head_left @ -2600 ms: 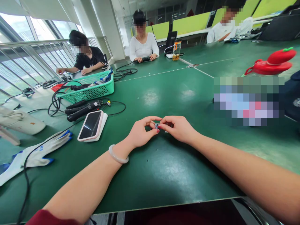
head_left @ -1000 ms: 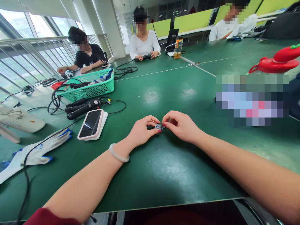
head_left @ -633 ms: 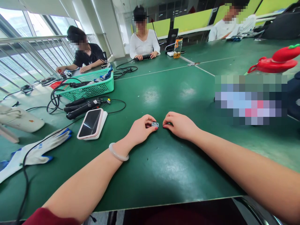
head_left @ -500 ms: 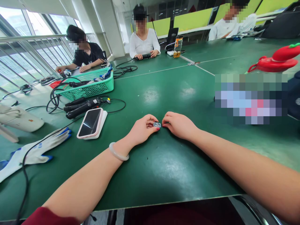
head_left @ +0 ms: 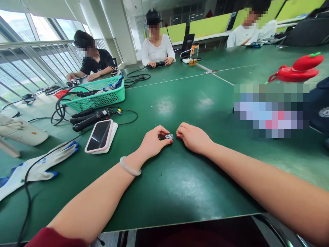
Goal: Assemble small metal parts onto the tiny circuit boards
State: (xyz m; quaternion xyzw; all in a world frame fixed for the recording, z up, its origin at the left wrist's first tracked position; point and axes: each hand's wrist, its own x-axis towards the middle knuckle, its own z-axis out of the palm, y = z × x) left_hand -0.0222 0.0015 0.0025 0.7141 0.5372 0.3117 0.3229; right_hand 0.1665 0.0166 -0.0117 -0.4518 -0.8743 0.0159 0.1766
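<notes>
Between the thumb and fingers of my left hand (head_left: 155, 140) is a small rectangular piece that looks like a circuit board (head_left: 169, 136), with a pale and dark pattern on its face. It sits just above the green table (head_left: 144, 192). My right hand (head_left: 192, 137) is a short gap to the right of the board, apart from it. Its fingers are curled together in a pinch, and whatever they may hold is hidden. A light bracelet (head_left: 130, 167) circles my left wrist.
To the left lie a phone (head_left: 100, 136), white-and-blue gloves (head_left: 48, 163), black handheld devices with cables (head_left: 92, 118) and a green basket (head_left: 97, 97). A red-lidded container (head_left: 294, 73) stands at right. Other people (head_left: 158, 48) sit across the table, near a bottle (head_left: 194, 55).
My left hand and the board have shifted slightly left, and the board's face is turned a little differently. My right hand has also moved slightly left.
</notes>
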